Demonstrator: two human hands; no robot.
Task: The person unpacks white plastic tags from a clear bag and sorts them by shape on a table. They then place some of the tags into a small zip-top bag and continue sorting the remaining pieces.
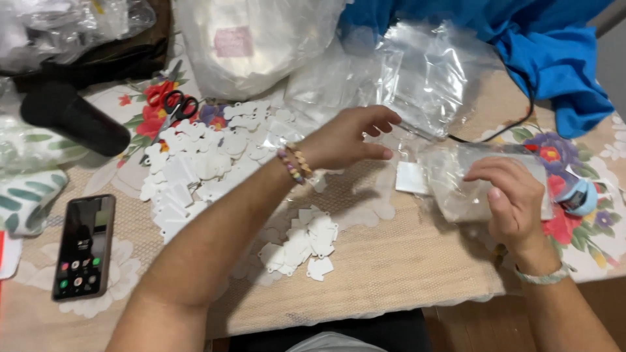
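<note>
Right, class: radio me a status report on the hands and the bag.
Left hand open, over table, holding nothing. Right hand grips clear bag. White tags piled near left forearm. Nothing blocking.

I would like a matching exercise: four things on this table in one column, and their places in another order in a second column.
Things:
1. phone
2. scissors
3. blue cloth
4. small clear bag

Places:
A. top right corner
B. under the right hand
C. near the left edge, screen up
D. beside the red flower print, above the white tags

Pairs: 1-C, 2-D, 3-A, 4-B
</note>
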